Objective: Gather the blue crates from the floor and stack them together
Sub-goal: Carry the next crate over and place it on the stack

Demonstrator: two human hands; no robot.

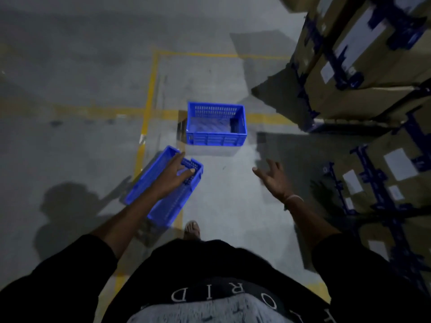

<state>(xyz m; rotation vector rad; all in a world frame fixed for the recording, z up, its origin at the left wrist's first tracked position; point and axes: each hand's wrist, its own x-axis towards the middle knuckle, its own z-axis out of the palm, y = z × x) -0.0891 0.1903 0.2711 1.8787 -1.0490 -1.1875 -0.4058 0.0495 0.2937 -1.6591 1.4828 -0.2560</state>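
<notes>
Left hand [178, 172] gripped the near blue crate [161, 194] by its far end; right hand [272, 177] hung spread and empty, the far crate [216, 124] lying beyond both.

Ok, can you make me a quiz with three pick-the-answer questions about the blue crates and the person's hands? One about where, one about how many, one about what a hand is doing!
1. Where does the far crate sit?
A. On the grey floor, over a yellow line
B. On top of the cardboard boxes
C. In the person's right hand

2. How many blue crates can you see?
A. One
B. Two
C. Four

3. What is the left hand doing?
A. Hanging free, far from any crate
B. Holding a cardboard box
C. Gripping the end of the near crate

Answers:
1. A: it stands upright on the floor where the yellow line runs behind it.
2. B: one crate is by the left hand and one stands further ahead.
3. C: its fingers reach over the crate's rim, while the right hand is spread and holds nothing.
</notes>
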